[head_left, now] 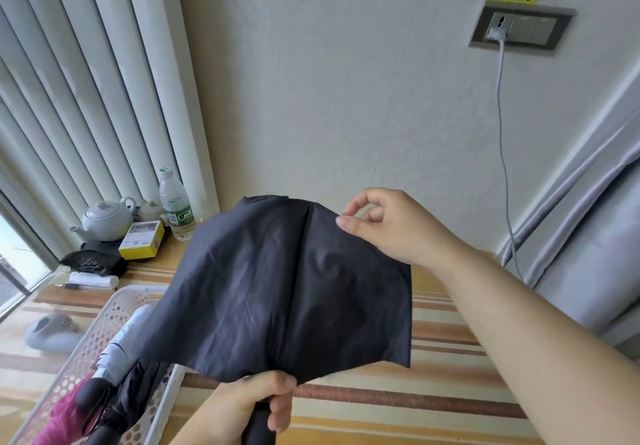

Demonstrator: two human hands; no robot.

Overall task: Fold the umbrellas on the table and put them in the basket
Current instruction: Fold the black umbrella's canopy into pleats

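Head view is showing the left hand point(242, 406) wrapping its fingers point(280, 410) round the black handle point(258, 427) of the black umbrella point(287, 285), just under the canopy's gathered edge. The right hand point(384, 226) is pinching the cloth at the umbrella's upper right rim between thumb and forefinger, the other fingers curling loosely behind.

The umbrella is hanging in the air above the striped table point(398, 392), its cloth half collapsed and spread in flat panels. To the umbrella's lower left, the white basket point(104, 323) is already holding a pale blue umbrella point(124, 344), a pink umbrella point(65, 420) and another dark one point(135, 396). Beyond the umbrella's left edge, a water bottle point(175, 202), a white teapot point(104, 221) and a yellow box point(142, 240) are standing near the blinds.

The step in hand is probably smoothing the panels into pleats. It would be going best with the left hand holding the handle steady while the right pulls each flap taut and lays it one way round the shaft, so the bundle is staying slim enough for the crowded basket.
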